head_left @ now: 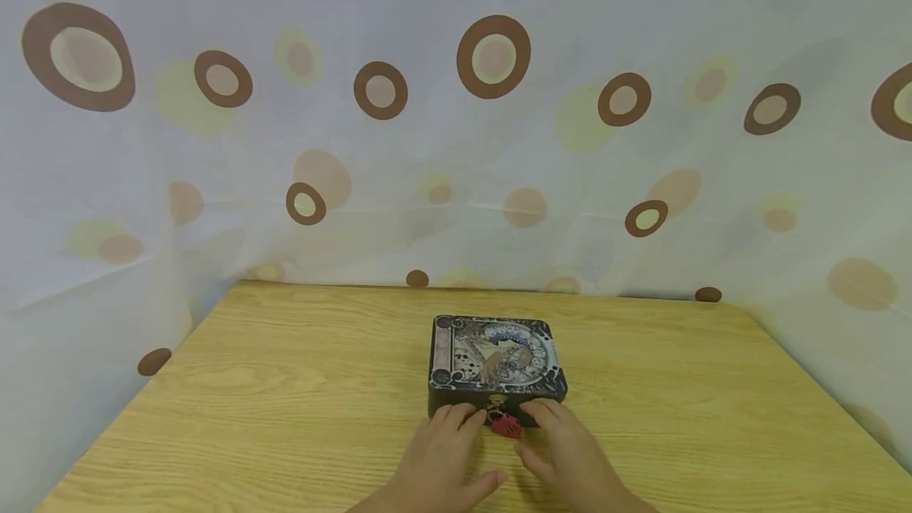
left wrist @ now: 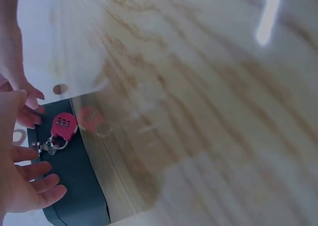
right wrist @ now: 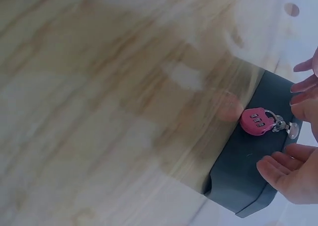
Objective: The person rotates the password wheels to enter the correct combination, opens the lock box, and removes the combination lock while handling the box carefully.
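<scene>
A dark box (head_left: 499,355) with a clockwork-style picture on its closed lid sits in the middle of the table. From the metal clasp (head_left: 497,399) on its front hangs a red combination padlock (head_left: 507,424); number dials show on the padlock (left wrist: 64,126) in the left wrist view. My left hand (head_left: 443,454) is at the front left of the box, fingertips by the front face, with the thumb apart. On the other side of the padlock, my right hand (head_left: 568,450) has its loosely bent fingers at the box's front right. Neither hand grips the padlock.
The wood-grain table (head_left: 285,386) spreads out around the box. Behind it and along both sides hangs a pale cloth (head_left: 427,149) printed with brown and yellow circles. The tabletop looks glossy in the wrist views.
</scene>
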Demonstrator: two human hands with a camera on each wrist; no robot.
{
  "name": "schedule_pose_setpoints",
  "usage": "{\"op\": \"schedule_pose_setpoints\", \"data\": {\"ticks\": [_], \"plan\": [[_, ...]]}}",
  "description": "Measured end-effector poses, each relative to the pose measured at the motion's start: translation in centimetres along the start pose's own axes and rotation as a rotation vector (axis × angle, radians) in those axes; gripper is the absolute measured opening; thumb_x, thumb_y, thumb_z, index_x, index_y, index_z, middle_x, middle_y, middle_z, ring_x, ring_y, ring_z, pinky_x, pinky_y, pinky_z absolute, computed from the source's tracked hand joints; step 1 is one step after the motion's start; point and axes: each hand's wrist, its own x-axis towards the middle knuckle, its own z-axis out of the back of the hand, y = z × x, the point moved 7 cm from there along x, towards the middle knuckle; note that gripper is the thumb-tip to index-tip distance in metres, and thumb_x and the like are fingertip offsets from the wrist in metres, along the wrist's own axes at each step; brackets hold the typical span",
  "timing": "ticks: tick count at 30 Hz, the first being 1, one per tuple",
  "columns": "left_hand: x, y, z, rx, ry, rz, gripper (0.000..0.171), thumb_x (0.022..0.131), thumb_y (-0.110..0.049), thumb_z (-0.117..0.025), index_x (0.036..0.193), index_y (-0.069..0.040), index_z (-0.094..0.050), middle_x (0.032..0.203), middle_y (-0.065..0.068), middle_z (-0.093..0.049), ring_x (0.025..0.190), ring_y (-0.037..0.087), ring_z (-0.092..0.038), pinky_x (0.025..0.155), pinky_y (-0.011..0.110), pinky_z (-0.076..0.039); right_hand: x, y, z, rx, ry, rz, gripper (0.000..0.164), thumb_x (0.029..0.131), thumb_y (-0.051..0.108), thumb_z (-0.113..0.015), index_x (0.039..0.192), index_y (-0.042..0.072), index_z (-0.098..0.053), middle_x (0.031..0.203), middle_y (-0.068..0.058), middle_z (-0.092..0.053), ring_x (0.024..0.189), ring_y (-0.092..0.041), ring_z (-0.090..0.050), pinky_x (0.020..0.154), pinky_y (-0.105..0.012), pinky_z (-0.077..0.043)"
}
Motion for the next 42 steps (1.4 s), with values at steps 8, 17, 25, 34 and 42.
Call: {"op": "schedule_pose_setpoints", "data": {"ticks": [8, 17, 25, 34, 42], "plan": [[0.3, 0.6, -1.2, -0.226, 0.043, 0.085, 0.067, 0.083, -0.048, -0.061, 0.124, 0.004, -0.053, 0.121, 0.016, -0.056, 0.112, 0.029, -0.053, 0.094, 0.043, -0.047, 0.3, -1.3, -1.5, 0.160, 0.130, -0.073, 0.038, 0.077, 0.010, -0.072, 0.110, -0.004, -0.059, 0.110, -0.015, -0.063, 0.100, -0.031, -0.061, 0.082, -0.043, -0.052], [0.6, 0.9, -2.1, -0.502, 0.043, 0.174, 0.065, 0.082, -0.038, -0.066, 0.121, 0.011, -0.051, 0.119, 0.022, -0.055, 0.111, 0.035, -0.054, 0.093, 0.046, -0.047, 0.5, -1.5, -1.9, 0.203, 0.031, -0.083, 0.030, 0.074, 0.000, -0.071, 0.103, -0.005, -0.062, 0.103, -0.015, -0.065, 0.096, -0.030, -0.062, 0.081, -0.042, -0.052], [1.2, 1.5, -2.5, -0.641, -0.026, 0.249, 0.054, 0.081, -0.022, -0.067, 0.116, 0.017, -0.053, 0.116, 0.031, -0.056, 0.110, 0.043, -0.053, 0.093, 0.053, -0.044, 0.9, -1.4, -2.2, 0.213, -0.008, -0.080, 0.022, 0.072, -0.007, -0.068, 0.093, -0.001, -0.065, 0.093, -0.010, -0.067, 0.087, -0.025, -0.064, 0.075, -0.033, -0.054], [1.6, 1.5, -3.1, -0.790, -0.031, 0.282, 0.044, 0.081, -0.010, -0.064, 0.113, 0.018, -0.053, 0.109, 0.029, -0.061, 0.103, 0.041, -0.058, 0.087, 0.051, -0.048, 1.3, -1.6, -3.0, 0.314, -0.001, -0.159, 0.013, 0.074, -0.008, -0.065, 0.084, 0.001, -0.065, 0.081, -0.006, -0.067, 0.074, -0.013, -0.062, 0.064, -0.021, -0.051], [1.7, 1.6, -3.5, -0.884, -0.021, 0.315, 0.031, 0.083, -0.004, -0.061, 0.108, 0.014, -0.059, 0.101, 0.024, -0.063, 0.093, 0.032, -0.060, 0.077, 0.044, -0.052, 1.1, -2.2, -3.5, 0.373, 0.025, -0.275, 0.007, 0.077, -0.004, -0.065, 0.080, 0.002, -0.064, 0.077, -0.006, -0.066, 0.072, -0.009, -0.058, 0.061, -0.019, -0.048]]}}
